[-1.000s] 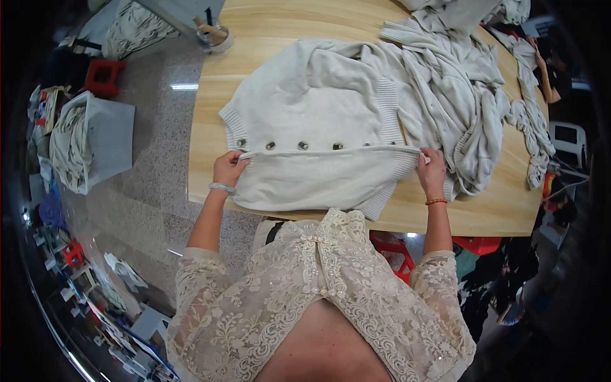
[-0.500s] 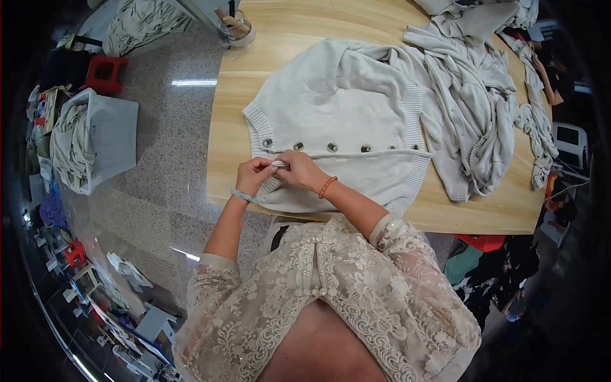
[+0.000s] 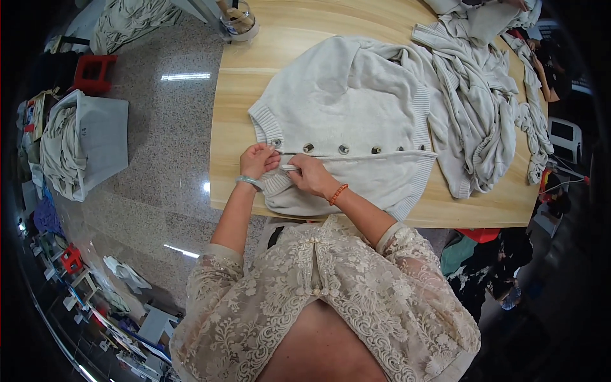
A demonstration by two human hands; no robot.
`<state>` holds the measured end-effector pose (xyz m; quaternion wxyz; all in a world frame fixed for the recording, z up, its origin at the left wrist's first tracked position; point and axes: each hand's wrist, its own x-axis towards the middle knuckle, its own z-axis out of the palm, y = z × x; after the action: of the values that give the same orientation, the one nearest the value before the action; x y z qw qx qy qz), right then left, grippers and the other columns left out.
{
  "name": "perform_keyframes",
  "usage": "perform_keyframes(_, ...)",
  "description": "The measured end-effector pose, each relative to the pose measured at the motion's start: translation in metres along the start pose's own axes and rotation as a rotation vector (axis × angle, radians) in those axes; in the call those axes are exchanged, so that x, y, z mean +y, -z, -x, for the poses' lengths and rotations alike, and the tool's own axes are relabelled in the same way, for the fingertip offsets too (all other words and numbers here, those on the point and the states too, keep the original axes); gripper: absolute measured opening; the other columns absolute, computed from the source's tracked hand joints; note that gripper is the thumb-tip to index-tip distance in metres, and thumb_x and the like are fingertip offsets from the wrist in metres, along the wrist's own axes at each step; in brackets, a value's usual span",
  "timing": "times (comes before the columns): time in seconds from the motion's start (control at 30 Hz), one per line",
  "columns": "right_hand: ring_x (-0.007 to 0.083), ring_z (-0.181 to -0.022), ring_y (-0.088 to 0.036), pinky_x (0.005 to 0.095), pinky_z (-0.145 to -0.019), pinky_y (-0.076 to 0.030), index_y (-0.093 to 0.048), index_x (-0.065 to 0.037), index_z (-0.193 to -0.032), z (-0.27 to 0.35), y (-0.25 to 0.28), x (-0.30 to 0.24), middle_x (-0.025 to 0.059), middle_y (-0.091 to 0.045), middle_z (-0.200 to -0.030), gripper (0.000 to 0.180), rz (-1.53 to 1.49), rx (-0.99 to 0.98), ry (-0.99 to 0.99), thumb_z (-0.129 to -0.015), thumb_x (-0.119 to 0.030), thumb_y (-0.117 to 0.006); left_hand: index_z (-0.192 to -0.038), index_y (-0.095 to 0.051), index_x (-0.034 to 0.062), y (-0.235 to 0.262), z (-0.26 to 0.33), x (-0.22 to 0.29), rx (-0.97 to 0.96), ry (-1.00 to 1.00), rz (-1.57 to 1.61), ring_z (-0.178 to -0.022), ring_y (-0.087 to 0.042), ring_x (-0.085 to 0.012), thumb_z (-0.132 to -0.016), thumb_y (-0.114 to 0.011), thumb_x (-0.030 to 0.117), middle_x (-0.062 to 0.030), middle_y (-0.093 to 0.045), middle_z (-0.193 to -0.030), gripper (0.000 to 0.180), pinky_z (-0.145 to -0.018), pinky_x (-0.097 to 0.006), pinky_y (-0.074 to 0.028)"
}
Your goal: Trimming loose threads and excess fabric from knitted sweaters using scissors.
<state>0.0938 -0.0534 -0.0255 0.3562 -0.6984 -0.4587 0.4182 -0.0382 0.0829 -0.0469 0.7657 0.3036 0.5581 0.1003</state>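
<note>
A pale cream knit cardigan (image 3: 356, 95) lies across the wooden table in front of me, its ribbed edges toward the left and right. Dark buttons (image 3: 344, 149) run in a row along its front band. At the left end of that row, my left hand (image 3: 258, 161) has its fingers bunched on the band, just below the end button (image 3: 276, 143). My right hand (image 3: 312, 176) pinches the loose edge of the other front flap between thumb and finger, a short way to the right. The hands are slightly apart.
More cream knitwear (image 3: 474, 121) is heaped on the right of the wooden table (image 3: 232, 89). A jar of tools (image 3: 240, 28) stands at its far left corner. On the floor at left are a white bin (image 3: 105, 140) of garments and a red stool (image 3: 94, 72). Another person's arm (image 3: 544, 79) shows at far right.
My hands were together, pinching the flap edge. They have since parted: the left has moved up toward the end button, and the right has shifted right with the edge.
</note>
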Motion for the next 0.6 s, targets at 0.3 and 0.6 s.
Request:
perform_keyframes(0.3,0.0360,-0.077,-0.058,0.0407,-0.070,-0.048,-0.060,-0.002,-0.091,-0.001,-0.001,-0.018,0.0157,-0.056,-0.088,0.013,0.007,0.042,0.036,-0.079,-0.008,-0.061,-0.098,-0.062,0.0019,-0.011,-0.013,0.005,0.038,-0.147,-0.267,-0.062,-0.062,-0.0093,-0.084,-0.071,0.014,-0.0037,-0.066,-0.079,0.021,-0.053,-0.020,-0.049)
perform_keyframes(0.6,0.0356,-0.085,-0.060,0.0434,-0.073,-0.049,-0.052,-0.004,-0.115,-0.012,-0.004,-0.017,0.0171,-0.055,-0.095,0.035,0.046,0.332,0.158,-0.080,-0.006,-0.058,-0.084,-0.064,0.0070,0.003,-0.003,0.000,-0.181,-0.152,-0.328,-0.050,-0.040,-0.0011,-0.083,-0.070,0.009,0.0070,-0.053,-0.064,0.007,-0.045,-0.018,-0.028)
